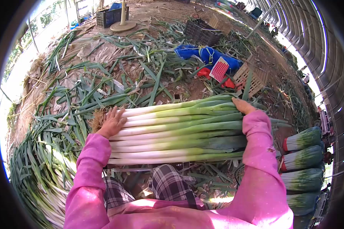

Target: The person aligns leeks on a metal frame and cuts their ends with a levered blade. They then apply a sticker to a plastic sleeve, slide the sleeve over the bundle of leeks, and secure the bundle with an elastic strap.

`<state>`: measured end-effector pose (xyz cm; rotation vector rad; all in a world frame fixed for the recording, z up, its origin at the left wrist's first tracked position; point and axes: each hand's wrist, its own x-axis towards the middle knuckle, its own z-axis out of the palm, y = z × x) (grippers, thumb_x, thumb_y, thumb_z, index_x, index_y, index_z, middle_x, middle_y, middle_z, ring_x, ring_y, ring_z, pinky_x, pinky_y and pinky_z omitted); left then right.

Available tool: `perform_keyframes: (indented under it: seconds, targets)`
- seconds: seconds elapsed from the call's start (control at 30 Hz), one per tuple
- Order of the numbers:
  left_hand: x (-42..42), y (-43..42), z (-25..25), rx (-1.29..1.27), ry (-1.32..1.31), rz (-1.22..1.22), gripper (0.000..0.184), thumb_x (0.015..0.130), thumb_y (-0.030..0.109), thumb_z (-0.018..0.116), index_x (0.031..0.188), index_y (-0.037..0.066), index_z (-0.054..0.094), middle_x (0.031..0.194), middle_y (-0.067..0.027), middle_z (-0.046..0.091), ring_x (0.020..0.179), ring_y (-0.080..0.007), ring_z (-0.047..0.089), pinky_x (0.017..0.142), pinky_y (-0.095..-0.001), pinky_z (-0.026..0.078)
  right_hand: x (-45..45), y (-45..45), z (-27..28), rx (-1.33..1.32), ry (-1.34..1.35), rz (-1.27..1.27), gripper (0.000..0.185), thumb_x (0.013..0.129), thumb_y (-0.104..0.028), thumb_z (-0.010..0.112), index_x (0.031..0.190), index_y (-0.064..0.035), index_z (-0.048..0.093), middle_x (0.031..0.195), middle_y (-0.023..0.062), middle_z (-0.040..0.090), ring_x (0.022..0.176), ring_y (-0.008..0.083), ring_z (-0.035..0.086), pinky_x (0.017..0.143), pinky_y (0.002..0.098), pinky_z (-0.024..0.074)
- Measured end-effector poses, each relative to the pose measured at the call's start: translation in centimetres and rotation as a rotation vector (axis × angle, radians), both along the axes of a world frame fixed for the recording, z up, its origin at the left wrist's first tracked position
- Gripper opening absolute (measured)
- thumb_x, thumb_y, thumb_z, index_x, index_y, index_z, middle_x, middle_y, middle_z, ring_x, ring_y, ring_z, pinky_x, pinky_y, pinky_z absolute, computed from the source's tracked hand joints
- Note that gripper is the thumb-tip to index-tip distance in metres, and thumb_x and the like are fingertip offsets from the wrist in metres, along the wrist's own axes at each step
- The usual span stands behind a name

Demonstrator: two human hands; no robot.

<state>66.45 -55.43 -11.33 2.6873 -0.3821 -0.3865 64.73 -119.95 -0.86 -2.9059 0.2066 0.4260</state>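
A broad layer of long leeks [176,131] lies side by side across the front of my lap, white ends to the left, green ends to the right. My left hand [112,123] rests on the white ends beside the brown roots [97,119], its fingers spread. At the far upper corner of the green part, my right hand [244,106] touches the leaves; its fingertips are partly hidden, so its grip cannot be made out. Beneath the leeks, a narrow metal edge shows near my knees.
Loose leeks [46,183] are heaped at the left. Packed leek bundles [304,160] stand at the right. Beyond lie a blue bag [208,55], a red dotted card [219,69], a beige crate [252,80], a black crate [202,32] and scattered leaves.
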Motion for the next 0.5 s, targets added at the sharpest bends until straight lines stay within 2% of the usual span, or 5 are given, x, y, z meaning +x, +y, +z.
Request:
perform_keyframes:
  seconds: [0.1, 0.13, 0.23, 0.4, 0.5]
  targets:
    - [0.3, 0.0, 0.0, -0.015, -0.006, 0.002, 0.062, 0.091, 0.057, 0.038, 0.144, 0.025, 0.033, 0.155, -0.0158, 0.012, 0.143, -0.0362, 0.006, 0.112, -0.0519, 0.004, -0.3, 1.8, 1.8, 0.102, 0.039, 0.037, 0.057, 0.097, -0.047, 0.032, 0.129, -0.0031, 0.051, 0.132, 0.0179, 0.051, 0.121, 0.0308, 0.05, 0.102, 0.0336, 0.0359]
    - [0.4, 0.0, -0.2, -0.023, -0.008, 0.004, 0.062, 0.091, 0.057, 0.039, 0.144, 0.025, 0.033, 0.155, -0.016, 0.012, 0.143, -0.0362, 0.006, 0.112, -0.0518, 0.004, -1.2, 5.6, 5.4, 0.245, 0.137, -0.216, 0.061, 0.096, -0.051, 0.034, 0.13, -0.0034, 0.051, 0.133, 0.0158, 0.052, 0.12, 0.0281, 0.051, 0.102, 0.0333, 0.0346]
    - [0.2, 0.1, -0.2, -0.045, -0.002, 0.005, 0.063, 0.091, 0.058, 0.04, 0.144, 0.025, 0.033, 0.154, -0.0162, 0.012, 0.143, -0.0359, 0.005, 0.113, -0.0516, 0.004, 0.3, 3.9, 4.8, 0.149, 0.181, -0.284, 0.068, 0.092, -0.057, 0.039, 0.128, -0.0008, 0.052, 0.131, 0.0181, 0.053, 0.125, 0.0268, 0.046, 0.105, 0.0338, 0.0307]
    - [0.1, 0.3, -0.6, -0.059, -0.028, 0.026, 0.062, 0.091, 0.057, 0.041, 0.144, 0.026, 0.034, 0.154, -0.0164, 0.012, 0.143, -0.0365, 0.006, 0.113, -0.0521, 0.005, 1.9, -2.5, 4.2, 0.251, -0.233, -0.13, 0.068, 0.091, -0.058, 0.035, 0.119, 0.0013, 0.055, 0.123, 0.0278, 0.053, 0.119, 0.0407, 0.048, 0.097, 0.0433, 0.0373]
    - [0.0, 0.1, 0.0, -0.046, -0.023, 0.025, 0.061, 0.091, 0.057, 0.041, 0.144, 0.026, 0.035, 0.154, -0.0162, 0.012, 0.143, -0.0362, 0.006, 0.113, -0.0519, 0.005, 1.0, -2.2, 3.5, -0.177, 0.03, -0.373, 0.07, 0.088, -0.059, 0.043, 0.121, 0.0014, 0.057, 0.126, 0.0257, 0.054, 0.122, 0.0365, 0.048, 0.1, 0.0421, 0.0361]
